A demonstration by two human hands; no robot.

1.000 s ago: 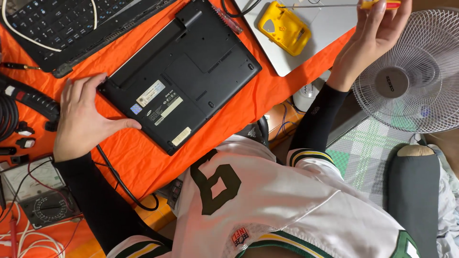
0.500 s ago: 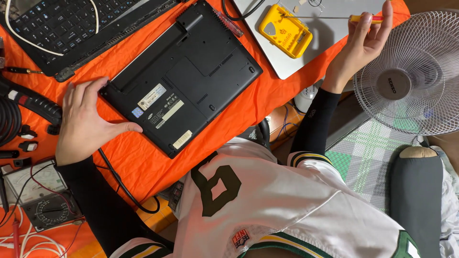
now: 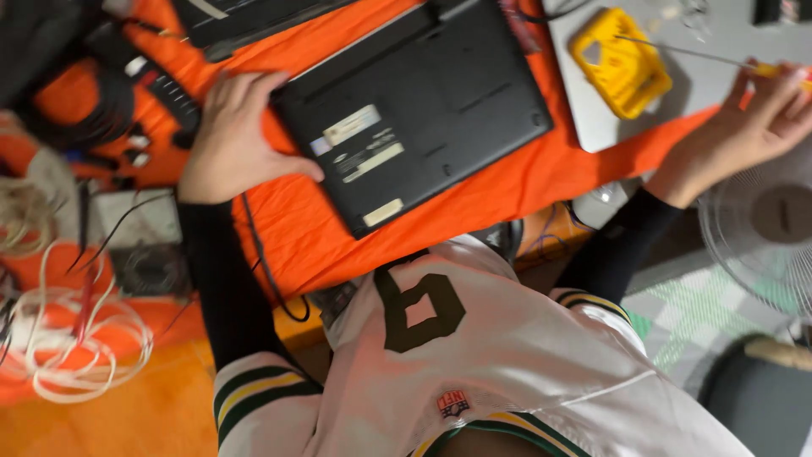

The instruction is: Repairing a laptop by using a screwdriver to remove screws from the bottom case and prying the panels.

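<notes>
A black laptop (image 3: 423,110) lies upside down on the orange cloth (image 3: 507,186), its underside with pale stickers facing up. My left hand (image 3: 233,140) rests flat on the cloth against the laptop's near left corner, fingers spread. At the far right my right hand (image 3: 753,118) is closed around a screwdriver (image 3: 694,55) with an orange-yellow handle; its thin metal shaft points left over a yellow case (image 3: 619,72). That case sits on a grey closed laptop (image 3: 677,101).
Another dark laptop edge (image 3: 254,21) lies at the top. Black cables and small parts (image 3: 127,101) crowd the left, with white coiled cords (image 3: 76,338) and a small fan-like part (image 3: 152,267) below. A white standing fan (image 3: 770,228) is at the right.
The view has shifted right and down. My right hand with the screwdriver has come lower, toward the grey laptop's right end. My left hand stays at the black laptop's corner.
</notes>
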